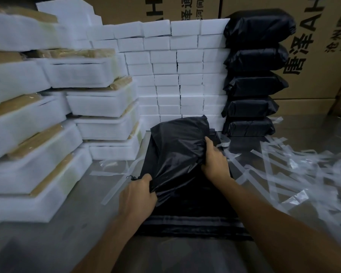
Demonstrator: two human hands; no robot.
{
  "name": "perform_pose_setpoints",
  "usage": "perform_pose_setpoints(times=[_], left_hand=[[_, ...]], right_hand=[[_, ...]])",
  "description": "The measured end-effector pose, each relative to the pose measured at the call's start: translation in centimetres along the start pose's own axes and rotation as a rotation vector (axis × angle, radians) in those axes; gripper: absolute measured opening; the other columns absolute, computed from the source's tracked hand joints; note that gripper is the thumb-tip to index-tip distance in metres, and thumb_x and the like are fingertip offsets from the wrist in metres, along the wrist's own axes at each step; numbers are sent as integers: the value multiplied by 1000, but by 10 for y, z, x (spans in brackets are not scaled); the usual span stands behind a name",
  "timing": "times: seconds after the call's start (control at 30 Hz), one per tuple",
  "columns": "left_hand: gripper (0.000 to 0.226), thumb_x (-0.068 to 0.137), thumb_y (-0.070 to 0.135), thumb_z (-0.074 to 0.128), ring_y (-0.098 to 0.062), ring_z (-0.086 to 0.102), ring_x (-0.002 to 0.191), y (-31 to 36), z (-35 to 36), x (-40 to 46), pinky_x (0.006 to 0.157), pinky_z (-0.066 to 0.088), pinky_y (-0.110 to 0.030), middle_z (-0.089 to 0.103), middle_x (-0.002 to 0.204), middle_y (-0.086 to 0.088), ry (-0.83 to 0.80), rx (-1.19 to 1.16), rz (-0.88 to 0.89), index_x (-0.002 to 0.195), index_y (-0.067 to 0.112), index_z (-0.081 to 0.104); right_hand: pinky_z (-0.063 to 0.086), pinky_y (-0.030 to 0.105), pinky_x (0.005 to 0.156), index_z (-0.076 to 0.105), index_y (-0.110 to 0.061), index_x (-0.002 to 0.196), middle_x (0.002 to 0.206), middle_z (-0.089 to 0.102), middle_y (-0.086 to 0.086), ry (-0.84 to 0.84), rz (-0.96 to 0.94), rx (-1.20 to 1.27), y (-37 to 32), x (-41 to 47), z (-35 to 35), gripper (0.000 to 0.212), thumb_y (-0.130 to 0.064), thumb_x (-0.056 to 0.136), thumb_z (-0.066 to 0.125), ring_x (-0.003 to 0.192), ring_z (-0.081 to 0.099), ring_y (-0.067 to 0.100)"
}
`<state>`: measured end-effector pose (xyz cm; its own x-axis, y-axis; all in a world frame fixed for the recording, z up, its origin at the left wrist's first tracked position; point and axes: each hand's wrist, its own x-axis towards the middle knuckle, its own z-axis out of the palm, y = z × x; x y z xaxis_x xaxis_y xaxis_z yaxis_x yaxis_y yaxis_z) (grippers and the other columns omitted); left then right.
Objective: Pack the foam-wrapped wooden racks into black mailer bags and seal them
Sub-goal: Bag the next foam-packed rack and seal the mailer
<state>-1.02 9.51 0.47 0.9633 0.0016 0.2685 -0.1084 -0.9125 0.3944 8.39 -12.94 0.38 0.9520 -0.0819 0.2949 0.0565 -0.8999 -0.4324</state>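
Cardboard cartons behind worktop printed "AH", Chinese characters; left hand, right hand both gripping black mailer bag

The black mailer bag hides its contents; cardboard box lettering is cropped.

Place: packing warehouse | Signs: printed cardboard cartons stood behind, foam-wrapped racks were stacked, sealed black bags piled

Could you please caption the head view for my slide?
Both hands grip a filled black mailer bag beside foam-wrapped racks.
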Motion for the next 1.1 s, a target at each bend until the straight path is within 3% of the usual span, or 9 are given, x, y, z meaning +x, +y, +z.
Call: perform_pose_setpoints(times=[0.1, 0.17, 0.47, 0.6, 0.7, 0.8, 0.9, 1.0, 1.1], left_hand=[[8, 84, 8, 54, -18, 46, 62, 2, -2, -1, 56, 35, -30, 41, 61, 7, 10, -3, 24, 89, 13, 51], [7, 85, 9, 54, -16, 43, 58, 4, -2, -1, 55, 33, -29, 41, 59, 7, 27, -3, 50, 87, 14, 50], [25, 80, 9, 64, -13, 43, 57, 1, -2, -4, 53, 30, -27, 41, 62, 8, 50, -22, 172, 83, 17, 41], [47, 79, 0, 63, -19, 60, 80, -14, -7, -10, 68, 47, -30, 63, 92, 2, -10, 11, 304, 120, 21, 58], [46, 83, 1, 64, -16, 62, 85, -22, -14, -10, 70, 42, -21, 68, 95, -1, -60, -59, 251, 122, 25, 66], [31, 85, 2, 64, -6, 50, 56, -31, -29, -1, 56, 36, -16, 61, 68, -6, -249, -210, 126, 95, 30, 73], [17, 84, 14, 65, -15, 57, 64, -35, -51, 13, 64, 46, -26, 68, 75, -11, -527, -222, 31, 73, 21, 76], [25, 86, 24, 64, -22, 55, 68, -26, -53, 32, 66, 43, -33, 58, 65, -4, -185, -310, -23, 63, 17, 57], [44, 85, 60, 60, -21, 59, 86, 1, -43, 60, 79, 50, -37, 61, 92, 2, -26, -281, -98, 98, 18, 57]], right_hand=[[40, 38, 66, 42, -8, 121, 103, 64, 21, 48, 57, -100, 3, 0, 3, 36, -5, 90, 59, 95, 63, 42], [38, 39, 64, 37, -11, 97, 97, 65, 20, 73, 92, -135, 4, -2, 3, 21, -5, 92, 56, 91, 63, 41], [38, 37, 64, 52, -11, 92, 81, 51, 5, 59, 81, -119, 17, -1, -9, 8, -3, 91, 49, 89, 62, 36], [35, 32, 56, 52, -19, 117, 113, 52, 3, 72, -86, -33, 35, -29, -25, 41, 1, 82, 60, 89, 59, 30], [40, 31, 61, 67, -11, 103, 111, 58, 9, 118, -326, -51, 49, -58, -39, 49, 16, 63, 67, 92, 57, 32], [49, 38, 84, 75, -14, 110, 107, 64, 2, -147, -377, -33, 60, -75, -57, 42, 7, 74, 68, 101, 60, 24], [49, 26, 85, 76, -26, 110, 102, 63, -16, -491, -301, 29, 61, -75, -78, 22, -25, 90, 68, 98, 62, 9], [49, 24, 82, 73, -35, 98, 97, 71, -16, -395, -112, 298, 48, -54, -90, 19, -51, 91, 64, 93, 66, 4], [49, 29, 85, 64, -24, 115, 107, 67, -8, -131, 24, 405, 29, -25, -83, 43, -53, 85, 72, 100, 63, 13]])
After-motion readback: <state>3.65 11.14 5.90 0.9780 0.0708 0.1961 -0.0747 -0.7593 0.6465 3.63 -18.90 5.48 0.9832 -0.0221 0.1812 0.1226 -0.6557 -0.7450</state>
